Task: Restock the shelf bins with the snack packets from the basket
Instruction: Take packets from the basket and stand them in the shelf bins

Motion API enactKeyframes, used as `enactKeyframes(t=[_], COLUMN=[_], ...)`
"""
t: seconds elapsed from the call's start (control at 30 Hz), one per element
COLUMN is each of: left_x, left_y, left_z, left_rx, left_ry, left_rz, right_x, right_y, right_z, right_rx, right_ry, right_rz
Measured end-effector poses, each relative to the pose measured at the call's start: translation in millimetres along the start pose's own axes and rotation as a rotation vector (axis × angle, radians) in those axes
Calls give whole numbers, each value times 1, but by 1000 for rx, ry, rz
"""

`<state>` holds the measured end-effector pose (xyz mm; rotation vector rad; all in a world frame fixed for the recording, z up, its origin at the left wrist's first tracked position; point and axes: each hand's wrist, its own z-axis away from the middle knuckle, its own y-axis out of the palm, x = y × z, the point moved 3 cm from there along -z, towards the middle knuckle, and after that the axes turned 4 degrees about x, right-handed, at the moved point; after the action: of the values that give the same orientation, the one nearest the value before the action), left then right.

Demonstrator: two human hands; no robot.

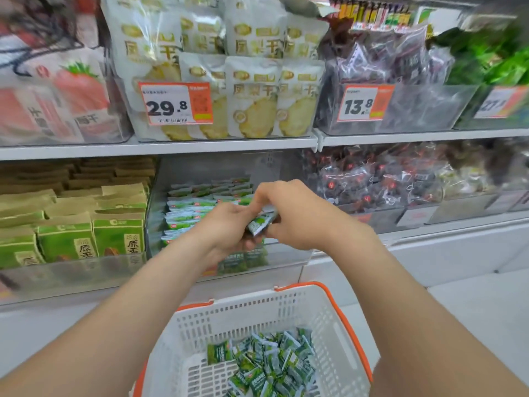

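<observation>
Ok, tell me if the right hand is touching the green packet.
Touching. In the head view the right hand pinches the green packet at its edge.

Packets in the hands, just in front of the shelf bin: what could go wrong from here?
1. The packets are held at a tilt between the left hand and the right hand. One could slip out and miss the basket.
2. The bin already holds neat stacks, so hands pushing in may topple them.
</observation>
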<state>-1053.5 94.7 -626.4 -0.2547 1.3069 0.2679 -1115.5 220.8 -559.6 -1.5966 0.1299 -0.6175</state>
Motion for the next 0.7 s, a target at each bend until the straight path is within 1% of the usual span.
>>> enactKeyframes(t=[0.03, 0.07, 0.1, 0.17, 0.2, 0.27, 0.3, 0.37, 0.43, 0.5, 0.53, 0.57, 0.63, 0.67, 0.7], left_x=[-1, -4, -6, -11, -13, -14, -12, -8, -3, 1, 2, 4, 11, 16, 21], left_y=[0, -1, -7, -21, -26, -29, -30, -33, -34, -31, -29, -28, -26, -25, -27], left_z=[-4, -9, -16, -26, -28, -31, -34, -43, -54, -63, -66, -71, -81, -85, -89], left_rx=[-6, -29, -75, -153, -150, -88, -81, -142, -208, -251, -270, -280, -252, -223, -179], left_ry=[-12, -9, 19, 129, 196, 292, 315, 336, 319, 325, 319, 313, 282, 240, 177], left_rz=[112, 134, 65, -194, -314, -482, -526, -525, -500, -564, -639, -756, -1058, -1174, -1250], right_x=[-4, -10, -17, -34, -43, -53, -57, -62, -71, -80, -86, -92, -99, -99, -99], right_y=[1, 2, 2, 3, 4, 9, 11, 19, 32, 48, 56, 62, 66, 68, 70], right_z=[-8, -16, -24, -37, -44, -57, -63, -74, -83, -94, -100, -105, -110, -113, -116], right_rx=[-47, -82, -109, -150, -160, -170, -180, -215, -196, -195, -242, -307, -400, -412, -395], right_ry=[11, 37, 71, 152, 188, 221, 224, 272, 417, 531, 553, 557, 521, 502, 482], right_rz=[-2, -9, -26, -84, -125, -228, -312, -556, -837, -1009, -1002, -894, -509, -338, -227])
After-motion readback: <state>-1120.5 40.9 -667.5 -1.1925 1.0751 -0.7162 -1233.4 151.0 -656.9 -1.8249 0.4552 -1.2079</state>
